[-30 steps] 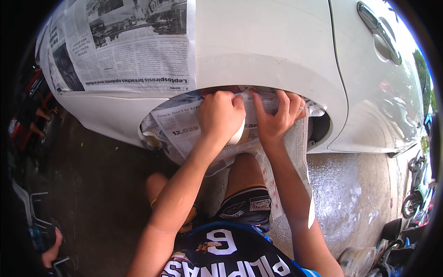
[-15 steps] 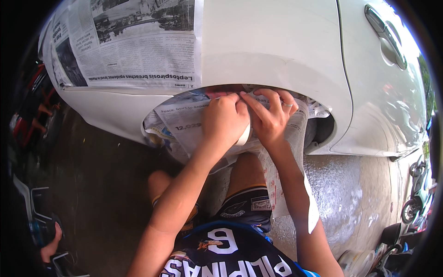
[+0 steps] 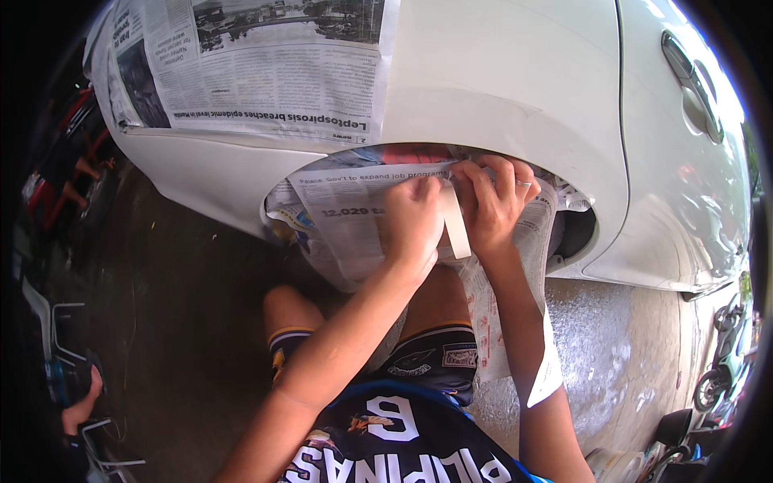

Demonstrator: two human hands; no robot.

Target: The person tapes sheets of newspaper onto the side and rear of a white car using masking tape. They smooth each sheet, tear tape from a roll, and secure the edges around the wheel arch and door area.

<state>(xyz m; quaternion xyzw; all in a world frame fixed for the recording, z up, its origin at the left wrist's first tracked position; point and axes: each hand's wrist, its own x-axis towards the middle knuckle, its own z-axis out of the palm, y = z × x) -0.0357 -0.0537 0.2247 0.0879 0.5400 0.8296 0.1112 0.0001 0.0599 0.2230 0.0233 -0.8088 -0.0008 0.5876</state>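
My left hand (image 3: 415, 221) is closed around a roll of cream masking tape (image 3: 456, 229), whose edge shows beside the fingers. Just right of it, my right hand (image 3: 495, 197) has its fingers bent at the upper edge of a newspaper sheet (image 3: 342, 193); what the fingertips pinch is hidden. That sheet covers much of the wheel arch of a white car (image 3: 499, 72). Another strip of newspaper (image 3: 491, 330) hangs below the arch, passing by my right forearm.
A newspaper page (image 3: 282, 80) lies over the car's front panel at upper left. Part of a dark tyre (image 3: 573, 233) shows at the arch's right. A metal-framed seat (image 3: 48, 330) and a person's foot (image 3: 84, 398) are at lower left. Motorcycles (image 3: 713, 378) stand at far right.
My left hand has drawn down and slightly away from the right hand with the tape roll, which shows more fully. My right hand stays near the arch's edge. The whole view has shifted slightly.
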